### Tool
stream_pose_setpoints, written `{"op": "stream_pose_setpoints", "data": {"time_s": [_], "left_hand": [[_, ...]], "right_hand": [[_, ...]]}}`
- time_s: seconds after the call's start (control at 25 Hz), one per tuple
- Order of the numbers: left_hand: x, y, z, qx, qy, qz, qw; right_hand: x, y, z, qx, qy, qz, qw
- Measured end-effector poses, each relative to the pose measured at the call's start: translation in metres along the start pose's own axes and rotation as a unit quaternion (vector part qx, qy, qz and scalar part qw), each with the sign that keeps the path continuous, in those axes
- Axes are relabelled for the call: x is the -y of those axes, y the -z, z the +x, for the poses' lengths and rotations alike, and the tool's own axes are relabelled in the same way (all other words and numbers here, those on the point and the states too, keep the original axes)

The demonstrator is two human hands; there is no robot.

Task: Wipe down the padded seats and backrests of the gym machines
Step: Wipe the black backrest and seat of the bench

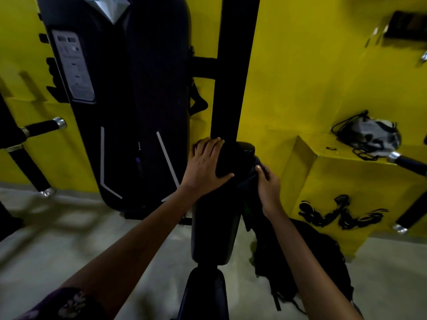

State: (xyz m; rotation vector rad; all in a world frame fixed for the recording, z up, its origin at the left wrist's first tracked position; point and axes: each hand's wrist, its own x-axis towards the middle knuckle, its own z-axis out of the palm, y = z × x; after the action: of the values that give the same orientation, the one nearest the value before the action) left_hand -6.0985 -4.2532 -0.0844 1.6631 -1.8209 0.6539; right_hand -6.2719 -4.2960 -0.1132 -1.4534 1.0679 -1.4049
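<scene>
Right now, in the head view, the person is leaning over a black padded seat that is sitting at the foot of a tall black backrest on a gym machine. The left hand is lying flat, fingers spread and fairly straight, pressing a dark cloth onto the rear end of the seat, just where seat and backrest are meeting. The right hand is curling round a trailing fold of what looks like the same dark fabric at the seat's right edge, thumb on top, pinching it; where cloth ends and padding begins is hard to tell, since both are black. Judging by this, the wiping is sitting at the seat's back end, while the front of the seat and the long backrest above are showing no cloth on them, so they are probably remaining to be done. A dark bag is slumping on the floor beside the seat, and a weight-stack housing is standing against the yellow wall.
</scene>
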Motion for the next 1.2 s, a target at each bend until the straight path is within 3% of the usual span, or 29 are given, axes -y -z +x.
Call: {"op": "stream_pose_setpoints", "data": {"time_s": [0.2, 0.32, 0.4, 0.52, 0.56, 0.64, 0.72, 0.8, 0.92, 1.0, 1.12, 1.2], "left_hand": [[-0.005, -0.002, -0.01, -0.004, 0.02, -0.049, 0.999], [-0.002, -0.009, -0.021, -0.018, 0.02, -0.094, 0.995], [-0.002, -0.021, -0.039, -0.035, 0.076, -0.164, 0.983], [-0.01, -0.034, -0.068, 0.006, 0.255, -0.365, 0.895], [-0.014, -0.038, -0.074, 0.016, 0.277, -0.407, 0.87], [-0.018, -0.045, -0.081, 0.004, 0.285, -0.434, 0.855], [-0.019, -0.049, -0.082, -0.009, 0.288, -0.445, 0.848], [-0.019, -0.055, -0.081, -0.001, 0.303, -0.449, 0.84], [-0.02, -0.056, -0.078, 0.006, 0.315, -0.442, 0.84], [-0.02, -0.053, -0.081, 0.002, 0.31, -0.439, 0.843], [-0.017, -0.057, -0.092, 0.007, 0.294, -0.447, 0.845], [-0.016, -0.059, -0.099, 0.005, 0.283, -0.445, 0.85]], "right_hand": [[0.046, 0.008, 0.027, 0.019, 0.132, -0.164, 0.977], [0.071, 0.005, 0.028, 0.056, 0.239, -0.329, 0.912], [0.087, -0.005, 0.034, 0.099, 0.26, -0.443, 0.852], [0.093, -0.022, 0.034, 0.073, 0.294, -0.552, 0.777], [0.09, -0.025, 0.029, 0.061, 0.323, -0.57, 0.753], [0.082, -0.02, 0.023, 0.069, 0.382, -0.578, 0.718], [0.085, -0.009, 0.025, 0.097, 0.377, -0.566, 0.726], [0.095, -0.021, 0.032, 0.073, 0.322, -0.58, 0.745], [0.103, -0.066, 0.025, 0.07, 0.381, -0.633, 0.67], [0.105, -0.073, 0.021, 0.102, 0.446, -0.605, 0.652], [0.106, -0.062, 0.027, 0.058, 0.425, -0.557, 0.711], [0.099, -0.074, 0.024, 0.015, 0.452, -0.541, 0.709]]}}
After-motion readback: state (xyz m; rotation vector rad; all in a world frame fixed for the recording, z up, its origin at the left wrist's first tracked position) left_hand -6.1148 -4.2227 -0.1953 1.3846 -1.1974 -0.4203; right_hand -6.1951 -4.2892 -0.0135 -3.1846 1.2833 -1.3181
